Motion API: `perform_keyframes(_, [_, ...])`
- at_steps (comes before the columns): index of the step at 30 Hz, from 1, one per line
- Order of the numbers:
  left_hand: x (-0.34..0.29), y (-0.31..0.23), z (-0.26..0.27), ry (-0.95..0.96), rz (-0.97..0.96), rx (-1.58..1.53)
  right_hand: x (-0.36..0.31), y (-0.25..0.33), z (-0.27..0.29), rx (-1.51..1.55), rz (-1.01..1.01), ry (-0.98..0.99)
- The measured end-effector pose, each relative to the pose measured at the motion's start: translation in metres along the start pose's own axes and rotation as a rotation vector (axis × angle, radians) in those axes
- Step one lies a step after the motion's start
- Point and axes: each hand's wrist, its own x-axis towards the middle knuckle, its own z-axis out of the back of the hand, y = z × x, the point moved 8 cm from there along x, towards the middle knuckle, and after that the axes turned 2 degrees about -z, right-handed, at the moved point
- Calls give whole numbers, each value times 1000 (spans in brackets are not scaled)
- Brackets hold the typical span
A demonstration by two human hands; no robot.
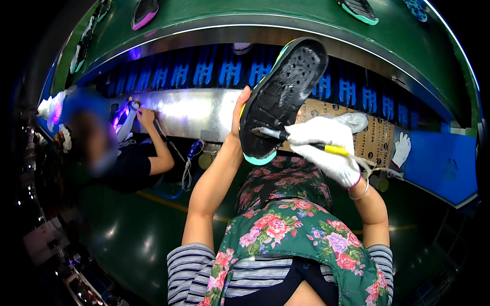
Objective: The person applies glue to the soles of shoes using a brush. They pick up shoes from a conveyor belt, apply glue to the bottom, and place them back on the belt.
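Observation:
My left hand (pixel 238 120), bare, grips a black shoe sole (pixel 286 84) by its left edge and holds it up at a slant above the bench. The sole has a holed forefoot, whitish wet-looking smears and a turquoise rim at its lower end. In a white knit glove, my right hand (pixel 324 143) is closed around a brush (pixel 273 133) with a dark handle and a yellow sleeve. Its tip touches the lower, heel part of the sole. A thin pale hose or cord trails from the brush's back end to the right. The left fingers behind the sole are mostly hidden.
A green conveyor belt (pixel 265 14) carrying several soles curves across the back, above blue racks (pixel 229 73). A printed cardboard sheet (pixel 375 140), a pale sole-shaped thing (pixel 353 121) and a white glove (pixel 401 149) lie right. At left, a co-worker's hand (pixel 146 117) works over the metal bench (pixel 204 109).

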Motion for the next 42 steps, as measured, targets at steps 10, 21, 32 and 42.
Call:
perform_keyframes(10, [-20,24,22,79,17,86,11,18,26,-661,464,-347])
perform_keyframes(21, [-43,22,16,89,-29,-15,18,20,16,-509,372,-206])
perform_keyframes(32, [-51,-41,-76,499,-17,153,-76,-35,70,573,-163,-768])
perform_keyframes(42, [131,-106,-101,109,-293,-200,-78,-68,3,227,-331,-544])
